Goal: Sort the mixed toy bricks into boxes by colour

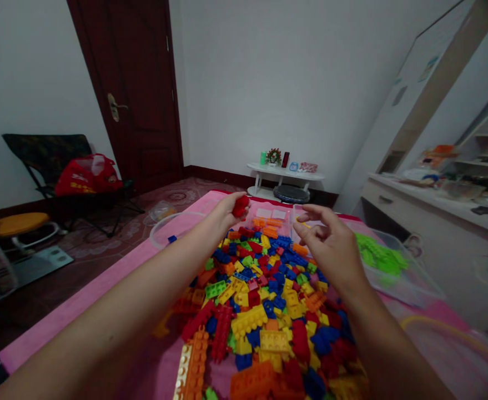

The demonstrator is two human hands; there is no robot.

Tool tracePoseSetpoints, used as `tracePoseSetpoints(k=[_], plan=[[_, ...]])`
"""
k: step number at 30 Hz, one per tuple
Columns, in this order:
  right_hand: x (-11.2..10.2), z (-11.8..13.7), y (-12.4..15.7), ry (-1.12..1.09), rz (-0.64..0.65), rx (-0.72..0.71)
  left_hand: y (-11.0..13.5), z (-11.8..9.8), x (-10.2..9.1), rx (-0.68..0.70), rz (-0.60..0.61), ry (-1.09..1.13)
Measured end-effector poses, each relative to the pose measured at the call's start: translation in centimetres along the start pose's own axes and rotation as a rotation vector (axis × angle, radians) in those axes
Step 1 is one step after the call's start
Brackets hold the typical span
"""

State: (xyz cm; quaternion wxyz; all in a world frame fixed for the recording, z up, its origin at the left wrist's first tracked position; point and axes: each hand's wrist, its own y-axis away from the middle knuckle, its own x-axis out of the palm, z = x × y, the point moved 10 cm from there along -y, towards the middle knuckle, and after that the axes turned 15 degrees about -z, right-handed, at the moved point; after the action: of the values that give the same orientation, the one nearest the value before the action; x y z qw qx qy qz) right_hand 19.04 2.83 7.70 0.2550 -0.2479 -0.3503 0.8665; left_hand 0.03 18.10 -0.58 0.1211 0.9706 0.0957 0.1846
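A heap of plastic building bricks (264, 300) in red, yellow, blue, green and orange lies on a pink cloth (102, 294) in front of me. My left hand (227, 211) is raised over the far end of the heap, its fingers closed round a red brick (240, 205). My right hand (331, 244) hovers to the right of it above the heap. Its fingers are curled loosely and apart, with nothing visible in them.
A clear plastic box with green bricks (381, 258) sits at the right of the heap, and another clear tray (268, 214) lies beyond it. A white cabinet (435, 233) stands at the right. A folding chair with a red bag (85, 175) and a dark door (139, 94) are at the left.
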Motion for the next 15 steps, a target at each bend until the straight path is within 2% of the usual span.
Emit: tracePoseSetpoints(k=[4, 8, 10, 12, 13, 15], plan=[[0.1, 0.2, 0.0, -0.022, 0.013, -0.006, -4.1, -3.5, -1.3, 0.118, -0.217, -0.073], [-0.1, -0.1, -0.1, 0.019, 0.028, 0.005, -4.6, -4.8, -2.0, 0.249, -0.285, -0.224], [0.0, -0.4, -0.2, 0.072, 0.046, -0.003, -3.7, -4.8, -1.8, 0.339, -0.26, -0.307], [0.6, -0.7, -0.1, 0.123, 0.103, -0.017, -1.8, -4.8, -1.0, 0.451, -0.18, -0.405], [1.0, -0.7, 0.1, 0.134, 0.144, -0.019, -0.5, -4.7, -0.4, 0.509, -0.117, -0.461], [2.3, -0.6, 0.9, 0.125, 0.244, -0.012, 2.9, -4.3, 1.3, 0.667, 0.084, -0.621]])
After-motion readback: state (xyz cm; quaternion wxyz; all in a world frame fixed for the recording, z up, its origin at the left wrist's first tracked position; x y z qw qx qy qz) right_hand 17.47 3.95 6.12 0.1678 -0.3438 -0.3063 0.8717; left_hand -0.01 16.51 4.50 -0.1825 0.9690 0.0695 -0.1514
